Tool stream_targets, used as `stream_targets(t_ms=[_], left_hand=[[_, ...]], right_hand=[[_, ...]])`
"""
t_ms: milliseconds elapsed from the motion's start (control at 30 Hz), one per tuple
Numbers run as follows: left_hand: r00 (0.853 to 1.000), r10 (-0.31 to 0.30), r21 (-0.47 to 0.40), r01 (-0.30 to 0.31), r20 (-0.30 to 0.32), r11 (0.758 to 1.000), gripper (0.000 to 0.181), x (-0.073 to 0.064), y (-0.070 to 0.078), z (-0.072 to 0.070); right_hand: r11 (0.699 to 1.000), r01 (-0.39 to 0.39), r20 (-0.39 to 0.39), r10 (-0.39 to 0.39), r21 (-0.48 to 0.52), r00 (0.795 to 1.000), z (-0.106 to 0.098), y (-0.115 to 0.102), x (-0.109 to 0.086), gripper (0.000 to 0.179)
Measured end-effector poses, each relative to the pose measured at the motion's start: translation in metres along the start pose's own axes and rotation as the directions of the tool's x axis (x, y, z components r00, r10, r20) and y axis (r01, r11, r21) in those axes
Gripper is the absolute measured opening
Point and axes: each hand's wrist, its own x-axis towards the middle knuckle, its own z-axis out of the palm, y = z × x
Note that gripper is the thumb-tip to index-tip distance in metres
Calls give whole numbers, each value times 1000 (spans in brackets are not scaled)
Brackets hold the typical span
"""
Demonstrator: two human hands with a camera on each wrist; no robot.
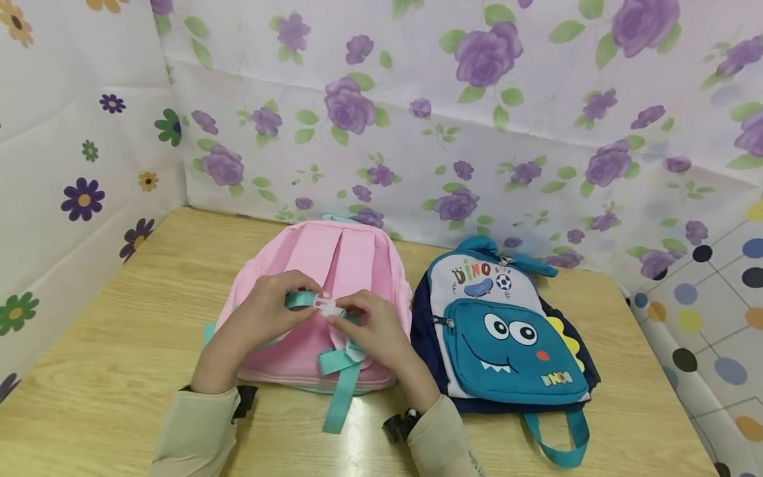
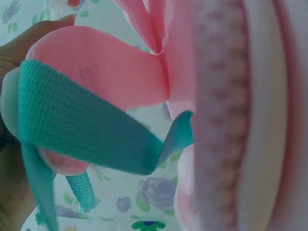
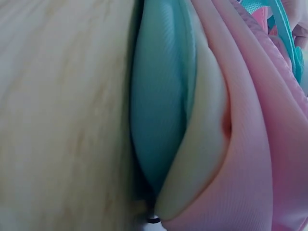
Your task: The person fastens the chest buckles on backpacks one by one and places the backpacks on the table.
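A pink backpack [image 1: 286, 351] lies on the table with its padded shoulder straps [image 1: 316, 255] facing up. Over its middle, my left hand [image 1: 262, 310] pinches one end of a clear plastic buckle [image 1: 322, 301] on teal webbing [image 1: 300, 299]. From the other side, the thumb and fingers of my right hand [image 1: 380, 331] pinch the buckle's whitish other end. A loose teal strap end [image 1: 342, 401] hangs past the bag's lower edge. In the left wrist view, teal webbing [image 2: 86, 120] crosses a pink strap [image 2: 106, 67]. The right wrist view is mostly filled by the bag's pink side [image 3: 240, 168].
To the right lies a teal and navy dinosaur backpack [image 1: 512, 351], close against the pink one, its teal strap loop [image 1: 560, 440] toward the near edge. A wooden table [image 1: 89, 384] carries both. Flower-printed cloth [image 1: 417, 152] hangs behind.
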Motion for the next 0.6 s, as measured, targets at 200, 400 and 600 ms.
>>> stream_targets(t_ms=[200, 400, 600], left_hand=[[994, -23, 88, 14, 110, 996, 25, 3, 6, -1], [993, -42, 88, 32, 114, 996, 25, 3, 6, -1], [989, -71, 48, 65, 130, 997, 28, 0, 5, -4]], right_hand=[[997, 3, 18, -2, -77, 1000, -1, -3, 1, 21], [993, 14, 95, -3, -116, 995, -6, -4, 0, 31], [998, -62, 27, 61, 22, 998, -11, -5, -1, 37]])
